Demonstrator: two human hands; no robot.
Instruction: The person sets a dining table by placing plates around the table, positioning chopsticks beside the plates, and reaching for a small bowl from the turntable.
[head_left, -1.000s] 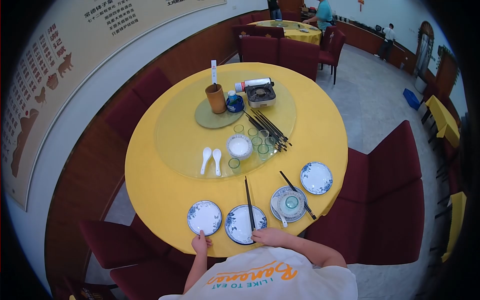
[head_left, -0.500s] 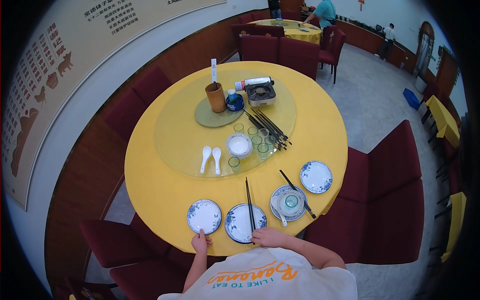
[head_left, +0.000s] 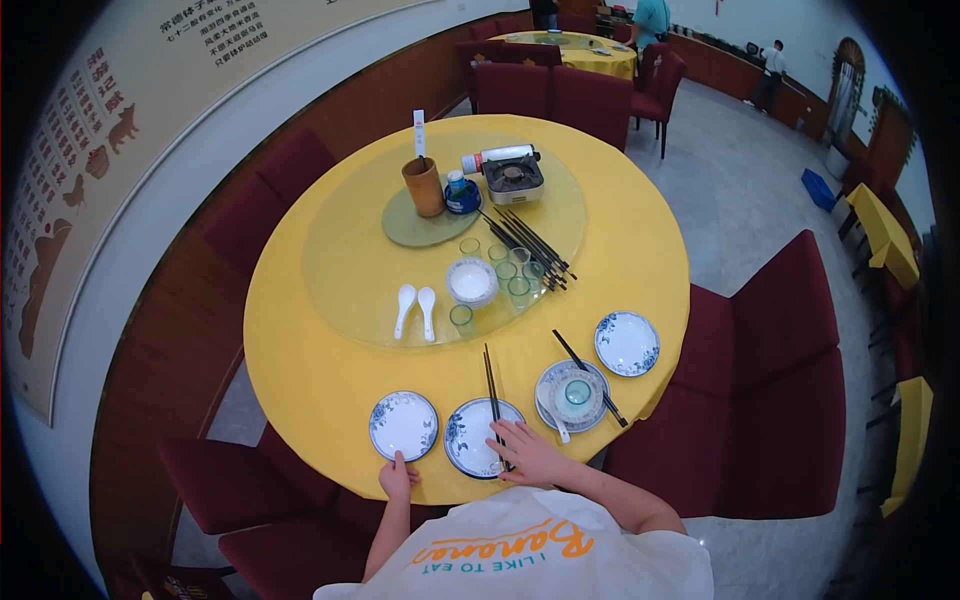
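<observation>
My left hand (head_left: 399,479) is at the table's front edge, one digit on the lower rim of a blue-patterned white plate (head_left: 404,427) and the other fingers curled below it. My right hand (head_left: 531,456) lies with fingers spread over a pair of black chopsticks (head_left: 490,377), which rest across a second blue-patterned plate (head_left: 467,430). Right of it, a bowl with a green glass (head_left: 577,391) in it stands on a plate, a white spoon (head_left: 558,428) and another pair of chopsticks (head_left: 597,385) beside it. A further plate (head_left: 627,344) lies beyond.
On the glass turntable (head_left: 345,250) are two white spoons (head_left: 416,312), bowls (head_left: 471,282), several green glasses (head_left: 518,286), loose chopsticks (head_left: 530,248), a bamboo holder (head_left: 423,188) and a portable stove (head_left: 514,176). Dark red chairs (head_left: 750,400) surround the table. People stand far off.
My right hand has moved up from the chopsticks' lower ends and its fingers have spread over them. My left hand stays at the left plate's rim. The view has shifted slightly.
</observation>
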